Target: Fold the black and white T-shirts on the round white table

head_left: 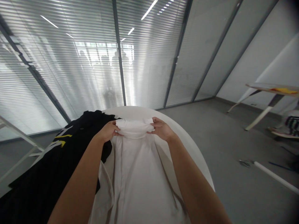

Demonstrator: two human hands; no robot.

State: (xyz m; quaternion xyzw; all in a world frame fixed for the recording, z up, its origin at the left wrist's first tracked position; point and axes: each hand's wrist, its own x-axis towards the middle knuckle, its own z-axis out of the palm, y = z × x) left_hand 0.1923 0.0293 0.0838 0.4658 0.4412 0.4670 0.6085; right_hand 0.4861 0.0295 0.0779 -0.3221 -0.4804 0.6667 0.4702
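**A:** From the head view, where does the shirt lie?

**B:** The white shirt (137, 174) runs lengthwise down the round white surface (189, 146). Its near end is under my forearms and its far end is bunched into a thick fold (135, 129).

**A:** And your hands?

**B:** My left hand (107, 130) has the left end of that fold and my right hand (162, 128) has the right end. Each grip is narrow, with the fingers closed on the white cloth.

**A:** What lies around it?

**B:** A black garment (46, 174) with yellow marks touches the shirt on the left and hangs over that edge. Far to the right, well apart, a folding table (271, 88) stands on the grey floor.

**A:** How would you do this step well?

**B:** I judge it to be turning the far end over on itself. I'd hold both ends level and pull evenly, so the fold sits square across the shirt's length. The long creases down the middle want smoothing before anything is pressed flat. My left wrist is just beside the black garment, so I'd take care not to drag it in.
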